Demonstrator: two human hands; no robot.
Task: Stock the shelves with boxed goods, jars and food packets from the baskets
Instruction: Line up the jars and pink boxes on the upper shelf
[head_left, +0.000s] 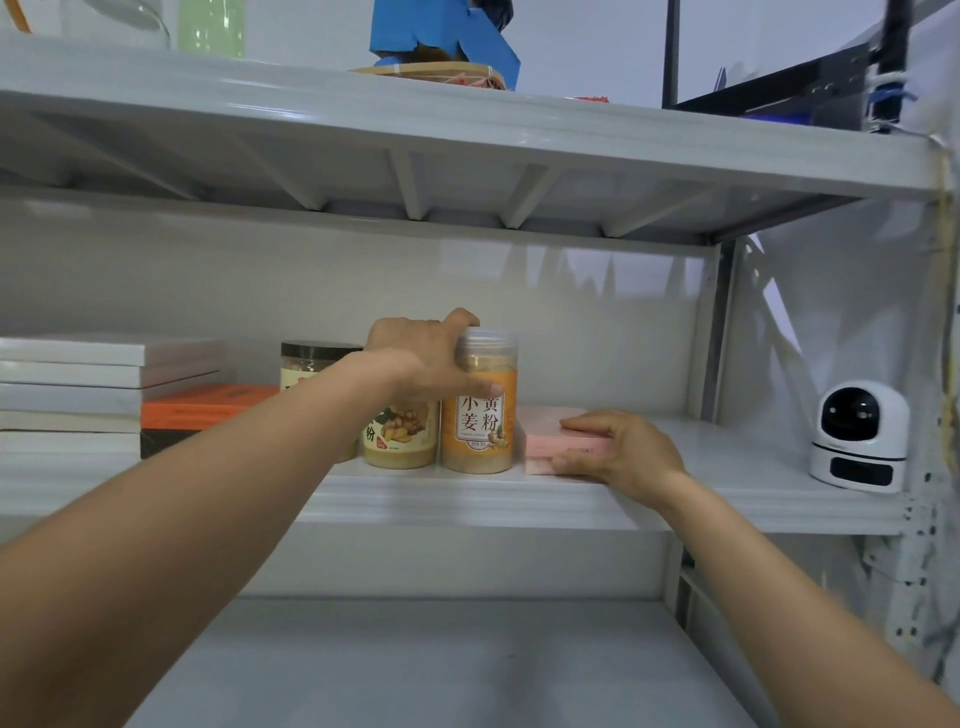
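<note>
on the middle shelf (727, 499) the left hand (421, 358) wraps its fingers (464, 316) and thumb round the orange jar (480, 415), which stands upright, lid up, label facing out. just right of it the pink box (550, 431) lies flat, its near corner gripped by the right hand (623, 452).

Both bare arms are reaching forward and upward from the lower corners of the view. The left hand (426, 364) is curling around the upper part of an upright orange jar (480, 431), thumb lying across its front. The right hand (621, 452) is pinching a flat pink box (545, 434) near the front edge of the shelf (727, 493), fingers lying on top, thumb pressing its front face.
</note>
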